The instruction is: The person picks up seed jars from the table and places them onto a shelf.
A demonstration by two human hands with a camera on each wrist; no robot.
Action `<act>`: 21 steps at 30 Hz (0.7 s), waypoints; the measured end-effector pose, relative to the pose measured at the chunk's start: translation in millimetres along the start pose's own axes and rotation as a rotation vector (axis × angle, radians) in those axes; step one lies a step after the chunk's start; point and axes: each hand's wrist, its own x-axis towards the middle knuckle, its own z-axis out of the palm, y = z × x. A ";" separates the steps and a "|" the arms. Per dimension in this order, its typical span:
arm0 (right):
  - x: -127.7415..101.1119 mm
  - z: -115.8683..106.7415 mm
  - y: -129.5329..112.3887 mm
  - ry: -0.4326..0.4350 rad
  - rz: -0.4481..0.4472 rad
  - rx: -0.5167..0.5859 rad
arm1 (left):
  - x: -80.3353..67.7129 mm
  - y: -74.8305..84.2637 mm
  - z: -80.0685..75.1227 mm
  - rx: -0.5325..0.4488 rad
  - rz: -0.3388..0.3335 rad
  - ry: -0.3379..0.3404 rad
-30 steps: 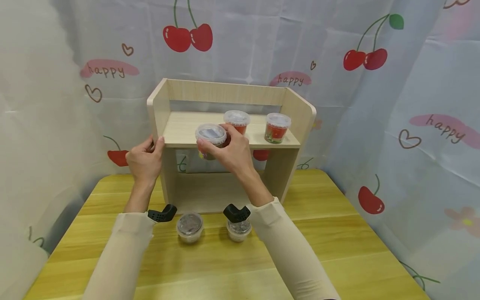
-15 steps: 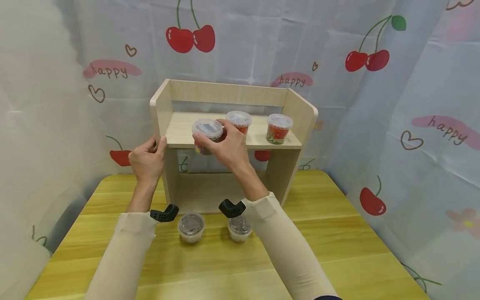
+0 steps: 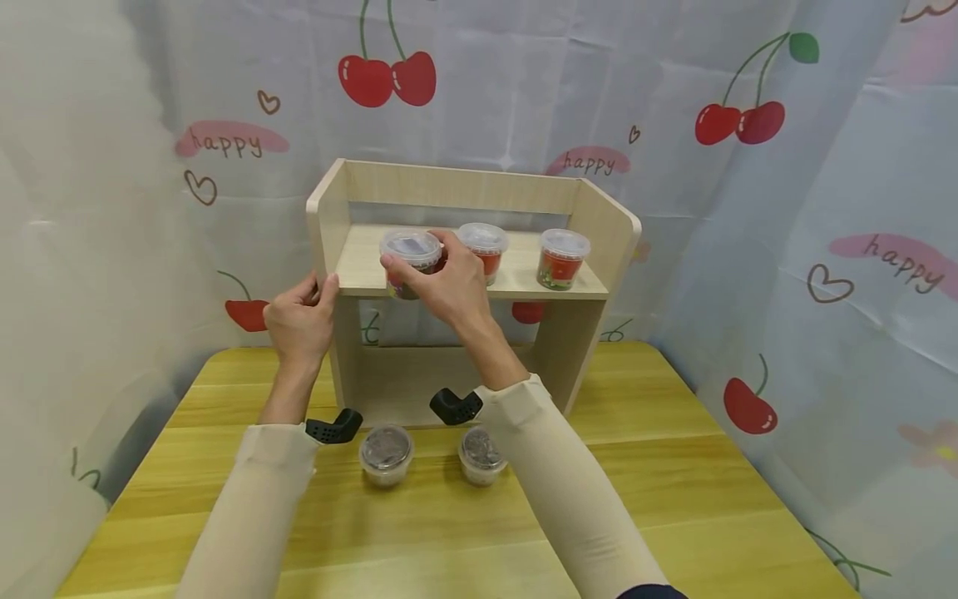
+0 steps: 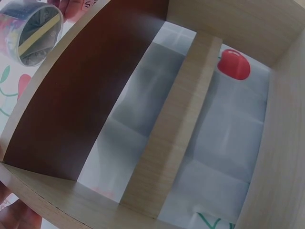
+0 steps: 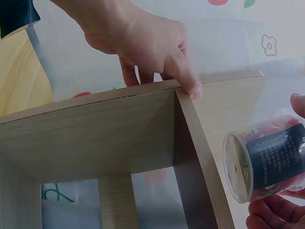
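Right hand (image 3: pixel 449 287) clasping jar (image 3: pixel 409 259); left hand (image 3: pixel 299 320) seemingly gripping shelf (image 3: pixel 329 229).

Shelf (image 3: pixel 359 279) bare at left; two lidded cups (image 3: pixel 485 249) crowd its right half.

The light wooden shelf (image 4: pixel 176 124) fills the view, seen from below. Its underside looks dark brown in shadow. A pale wooden bar runs across the back. Behind it hangs a white cloth with a red cherry (image 4: pixel 233 64). At the top left, fingers (image 4: pixel 71 7) hold a small clear plastic tub with a colourful label (image 4: pixel 31 31).
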 end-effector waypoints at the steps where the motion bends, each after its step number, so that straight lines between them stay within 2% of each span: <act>1: 0.6 0.8 0.0 -0.002 0.001 -0.001 | 0.2 -0.1 -0.1 0.000 0.002 0.003; 21: 16.2 17.8 1.2 -0.015 0.031 -0.046 | 0.9 -1.7 -0.2 0.026 -0.008 -0.012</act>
